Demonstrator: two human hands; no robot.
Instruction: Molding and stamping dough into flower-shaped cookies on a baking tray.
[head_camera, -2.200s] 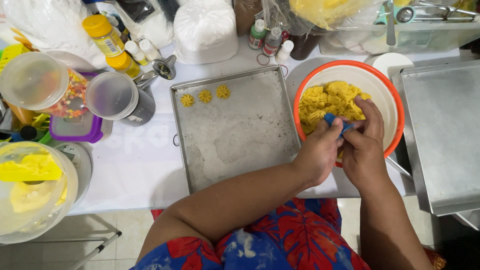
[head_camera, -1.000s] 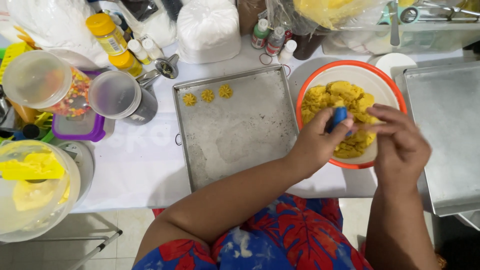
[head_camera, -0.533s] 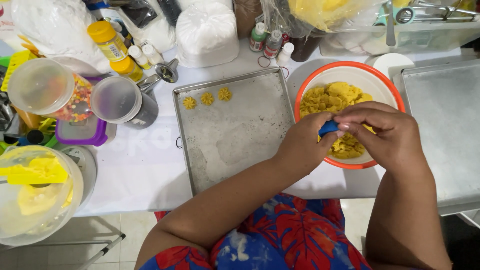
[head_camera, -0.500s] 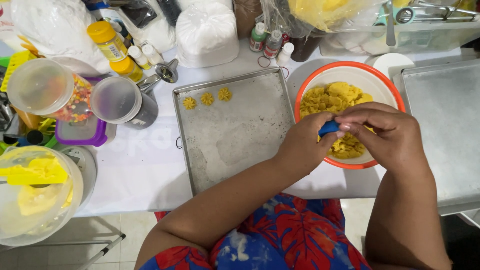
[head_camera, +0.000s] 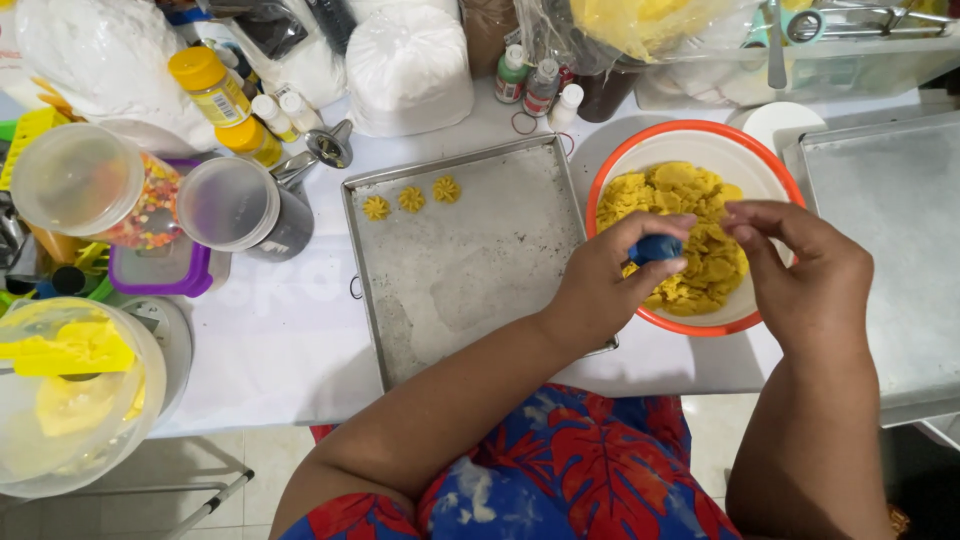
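My left hand (head_camera: 610, 285) grips a small blue mould (head_camera: 657, 247) over the near edge of an orange-rimmed bowl (head_camera: 650, 150) full of yellow dough (head_camera: 700, 215). My right hand (head_camera: 800, 270) hovers over the bowl's right side, fingertips pinched together close to the dough; whether a bit of dough is between them I cannot tell. To the left lies a floured metal baking tray (head_camera: 470, 270) with three small yellow flower-shaped cookies (head_camera: 410, 198) in a row near its far left corner.
A second metal tray (head_camera: 890, 230) lies at the right. Lidded plastic jars (head_camera: 90, 190), a purple box (head_camera: 165, 275), yellow-capped bottles (head_camera: 215, 90), small dropper bottles (head_camera: 540, 85) and bags crowd the back and left. A large tub with yellow contents (head_camera: 70, 395) sits at the near left.
My left hand drew the blue mould from the dough toward the bowl's near-left edge. My right hand came off the mould and moved right, now apart from the left.
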